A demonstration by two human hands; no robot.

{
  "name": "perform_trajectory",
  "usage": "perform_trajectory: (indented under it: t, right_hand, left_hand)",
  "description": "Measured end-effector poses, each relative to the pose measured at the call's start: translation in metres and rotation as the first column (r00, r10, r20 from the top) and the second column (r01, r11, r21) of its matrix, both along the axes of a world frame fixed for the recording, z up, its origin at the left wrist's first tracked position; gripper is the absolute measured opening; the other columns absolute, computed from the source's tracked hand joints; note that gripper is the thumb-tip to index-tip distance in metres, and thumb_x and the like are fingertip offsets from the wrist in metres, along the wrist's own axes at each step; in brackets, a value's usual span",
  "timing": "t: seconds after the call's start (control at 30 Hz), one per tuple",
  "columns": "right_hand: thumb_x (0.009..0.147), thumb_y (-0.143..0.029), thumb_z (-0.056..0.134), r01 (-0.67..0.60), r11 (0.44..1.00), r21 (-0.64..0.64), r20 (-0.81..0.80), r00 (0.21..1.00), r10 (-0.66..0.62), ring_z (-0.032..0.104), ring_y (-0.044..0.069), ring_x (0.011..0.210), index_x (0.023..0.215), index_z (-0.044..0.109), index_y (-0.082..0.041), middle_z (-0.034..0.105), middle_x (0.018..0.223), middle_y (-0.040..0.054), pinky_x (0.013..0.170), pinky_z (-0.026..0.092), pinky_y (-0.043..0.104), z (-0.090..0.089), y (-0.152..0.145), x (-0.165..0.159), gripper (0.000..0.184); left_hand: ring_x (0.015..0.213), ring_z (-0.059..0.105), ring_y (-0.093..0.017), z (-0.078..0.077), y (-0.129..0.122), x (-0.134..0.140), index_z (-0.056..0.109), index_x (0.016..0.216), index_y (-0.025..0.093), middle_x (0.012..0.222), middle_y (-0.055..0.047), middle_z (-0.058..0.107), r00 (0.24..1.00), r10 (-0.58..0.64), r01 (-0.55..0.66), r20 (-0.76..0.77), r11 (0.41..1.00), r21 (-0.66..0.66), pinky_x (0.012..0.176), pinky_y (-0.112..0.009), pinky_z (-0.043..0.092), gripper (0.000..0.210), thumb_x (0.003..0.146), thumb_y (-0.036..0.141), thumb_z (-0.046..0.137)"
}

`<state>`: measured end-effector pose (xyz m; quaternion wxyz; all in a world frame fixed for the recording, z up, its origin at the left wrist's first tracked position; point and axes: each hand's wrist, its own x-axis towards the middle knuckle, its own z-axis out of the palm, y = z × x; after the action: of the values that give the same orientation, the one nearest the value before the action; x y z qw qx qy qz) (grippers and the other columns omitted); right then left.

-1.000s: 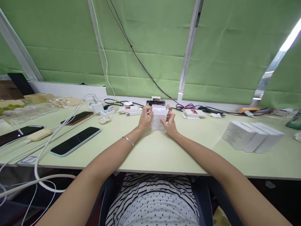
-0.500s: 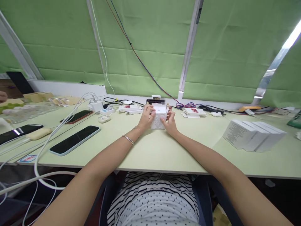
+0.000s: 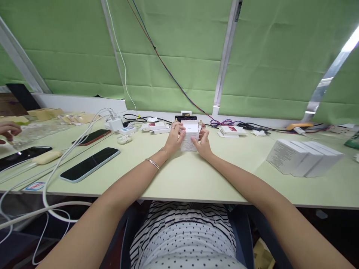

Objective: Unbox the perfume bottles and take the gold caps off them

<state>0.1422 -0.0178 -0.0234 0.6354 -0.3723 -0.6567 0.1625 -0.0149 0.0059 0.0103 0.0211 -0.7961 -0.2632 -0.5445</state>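
Note:
Between my hands a small white printed box [image 3: 189, 144] stands upright on the table, its top flap raised at the back. My left hand [image 3: 174, 137] grips its left side, fingers bent around the upper edge. On the other side my right hand [image 3: 203, 144] holds it, thumb on the front face and fingers behind. A black device [image 3: 185, 118] is just beyond the box, partly hidden by it. Over to the right, several similar white boxes [image 3: 303, 158] stand in a row.
A phone [image 3: 90, 165], an earbud case [image 3: 124, 139] and white cables [image 3: 50, 183] lie to the left. Flat white packs [image 3: 231, 131] and dark cables [image 3: 249, 129] run along the back. Another person's hand [image 3: 9, 129] is at the far left, by clear plastic trays.
The box's raised top flap looks slightly lower, with my hands almost unmoved on its sides. At the far left, the other person's hand has come further into view.

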Motion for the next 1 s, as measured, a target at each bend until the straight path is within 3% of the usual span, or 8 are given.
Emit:
perform_trajectory:
  t: [0.53, 1.0]
  right_hand:
    - [0.076, -0.037, 0.056, 0.005, 1.000, 0.010, 0.014, 1.000, -0.005, 0.057, 0.015, 0.074, 0.097, 0.028, -0.023, 0.052, 0.098, 0.0062, 0.064, 0.048, 0.032, 0.0001, -0.0010, 0.0009, 0.038]
    - [0.079, -0.032, 0.054, -0.008, 0.998, 0.059, 0.055, 0.998, 0.005, 0.057, 0.015, 0.074, 0.115, 0.024, -0.024, 0.054, 0.097, 0.0061, 0.066, 0.048, 0.033, 0.0010, -0.0032, -0.0012, 0.047]
  left_hand:
    - [0.106, 0.044, -0.022, -0.0002, -0.0001, 0.0008, 0.047, 0.091, 0.020, 0.108, -0.011, 0.046, 1.000, 0.015, -0.016, -0.014, 0.999, -0.030, 0.083, -0.039, 0.045, 0.021, 0.090, 0.036, 0.034]
    - [0.106, 0.044, -0.021, 0.0022, -0.0042, -0.0007, 0.049, 0.088, 0.019, 0.114, -0.012, 0.040, 0.999, 0.009, -0.010, -0.052, 0.999, -0.035, 0.080, -0.036, 0.046, 0.018, 0.088, 0.032, 0.037]
